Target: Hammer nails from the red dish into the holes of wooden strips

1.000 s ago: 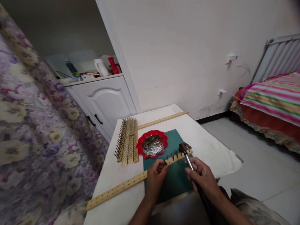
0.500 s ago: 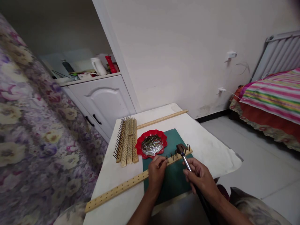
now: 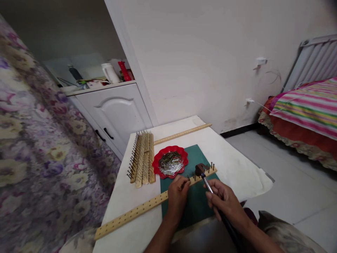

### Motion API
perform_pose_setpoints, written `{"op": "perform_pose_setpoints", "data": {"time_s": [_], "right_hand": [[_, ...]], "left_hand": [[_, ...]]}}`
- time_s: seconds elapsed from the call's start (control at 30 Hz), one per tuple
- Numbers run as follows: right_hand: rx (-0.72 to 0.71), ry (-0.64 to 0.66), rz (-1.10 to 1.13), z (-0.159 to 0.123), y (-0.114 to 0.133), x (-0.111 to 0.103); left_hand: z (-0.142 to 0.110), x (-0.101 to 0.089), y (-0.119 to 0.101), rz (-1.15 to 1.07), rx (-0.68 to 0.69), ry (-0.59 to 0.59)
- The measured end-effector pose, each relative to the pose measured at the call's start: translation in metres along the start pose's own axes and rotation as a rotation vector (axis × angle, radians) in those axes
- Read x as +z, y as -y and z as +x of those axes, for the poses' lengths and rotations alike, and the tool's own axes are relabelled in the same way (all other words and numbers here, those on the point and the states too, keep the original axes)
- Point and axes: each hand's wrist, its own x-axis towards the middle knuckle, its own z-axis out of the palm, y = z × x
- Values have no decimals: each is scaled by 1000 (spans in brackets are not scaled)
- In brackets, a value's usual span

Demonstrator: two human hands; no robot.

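A long wooden strip (image 3: 131, 215) with drilled holes lies slantwise over the green mat (image 3: 196, 203). Several dark nails (image 3: 212, 166) stand upright in its right part. My left hand (image 3: 178, 197) rests on the strip, its thumb and fingertips pinched round a nail (image 3: 188, 178) whose lower part they hide. In my right hand (image 3: 223, 199) is a hammer (image 3: 207, 183), gripped by its handle, with the dark head just above the standing nails. Behind my left hand, a red scalloped dish (image 3: 156, 165) holds a heap of loose nails (image 3: 171, 163).
Several nail-studded wooden strips (image 3: 143, 158) lie side by side at the table's left, points or heads upward. Another strip (image 3: 184, 133) lies along the back of the white-covered table (image 3: 231, 165). A floral curtain (image 3: 52, 158) hangs at left; a bed (image 3: 302, 112) stands at right.
The hammer head has moved left along the strip, closer to my left hand. My left hand stays at the strip, its fingertips shifted slightly right. The view has turned a little.
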Motion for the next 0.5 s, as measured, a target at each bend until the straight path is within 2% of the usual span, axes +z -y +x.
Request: {"op": "perform_pose_setpoints", "data": {"time_s": [0.17,0.5], "right_hand": [[18,90,37,5,-1,3],[48,152,-29,5,1,9]], "left_hand": [[0,0,0,10,-6,2],[-2,0,0,23,-15,22]]}}
